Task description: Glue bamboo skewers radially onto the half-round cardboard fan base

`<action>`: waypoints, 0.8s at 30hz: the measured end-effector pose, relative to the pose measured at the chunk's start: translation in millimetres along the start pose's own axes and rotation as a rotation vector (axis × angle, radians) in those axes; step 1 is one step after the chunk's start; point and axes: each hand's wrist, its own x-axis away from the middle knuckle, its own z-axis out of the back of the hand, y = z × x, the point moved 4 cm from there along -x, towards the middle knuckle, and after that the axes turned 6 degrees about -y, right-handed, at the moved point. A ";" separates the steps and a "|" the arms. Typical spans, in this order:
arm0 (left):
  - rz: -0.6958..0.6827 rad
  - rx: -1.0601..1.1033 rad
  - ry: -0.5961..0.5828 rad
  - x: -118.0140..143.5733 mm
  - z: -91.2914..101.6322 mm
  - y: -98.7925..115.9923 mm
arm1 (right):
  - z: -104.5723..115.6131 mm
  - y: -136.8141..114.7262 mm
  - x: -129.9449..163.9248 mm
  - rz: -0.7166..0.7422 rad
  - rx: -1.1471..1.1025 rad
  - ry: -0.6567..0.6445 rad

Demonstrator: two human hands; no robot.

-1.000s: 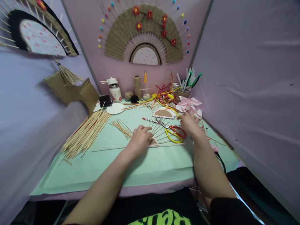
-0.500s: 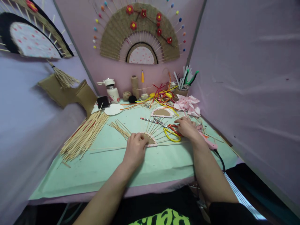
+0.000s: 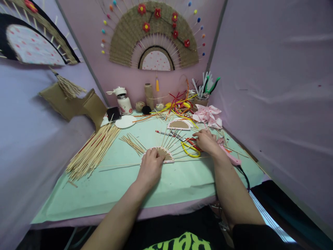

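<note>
A small cardboard half-disc with thin sticks fanning out of it, the stick fan (image 3: 166, 152), lies on the mint-green table cover (image 3: 166, 187). My left hand (image 3: 151, 166) rests on its near left edge, fingertips pressing it down. My right hand (image 3: 207, 140) lies farther right with curled fingers, at the outer tips of the sticks and over the red-and-yellow scissors (image 3: 191, 149). Whether it pinches a stick is hidden. A pink glue gun (image 3: 230, 158) lies just right of my right wrist.
A big bundle of bamboo sticks (image 3: 92, 151) lies at the left, a smaller pile (image 3: 132, 142) beside it. Behind are a second half-disc (image 3: 179, 124), a red pen (image 3: 165, 132), pink paper (image 3: 208, 116), a white disc (image 3: 125, 121), a bottle (image 3: 122, 101), a twine spool (image 3: 148, 94) and a cup of pipe cleaners (image 3: 201, 99).
My left hand slid back toward me, uncovering the cardboard half-disc. My right hand came away from the pink paper and settled over the scissors. Since half a second ago both hands barely moved.
</note>
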 end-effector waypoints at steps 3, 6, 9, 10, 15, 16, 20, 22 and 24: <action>0.010 0.011 -0.009 -0.2 -0.2 0.6 | 2.8 -3.8 1.0 0.020 -0.006 0.035; 0.014 0.022 -0.011 -0.6 0.1 1.1 | 2.6 -18.0 2.4 0.152 -0.030 0.096; 0.010 0.022 -0.014 -1.0 0.4 1.2 | -2.8 -40.5 5.8 0.375 -0.051 0.113; 0.010 0.020 -0.017 -1.2 0.5 1.1 | -4.8 -47.7 7.1 0.439 -0.052 0.115; 0.009 0.031 -0.033 -1.7 1.1 1.0 | -8.8 -71.7 5.8 0.614 -0.060 0.142; 0.008 0.038 -0.033 -1.7 1.1 1.0 | -8.9 -74.5 3.8 0.631 -0.059 0.138; 0.006 0.055 -0.014 -1.1 0.9 0.6 | -10.3 -82.2 -3.5 0.681 -0.045 0.066; 0.004 0.057 -0.007 -0.9 0.6 0.6 | -10.9 -83.8 -5.0 0.694 -0.057 0.030; 0.006 0.057 -0.006 -0.8 0.6 0.8 | -11.1 -84.2 -5.3 0.698 -0.071 0.010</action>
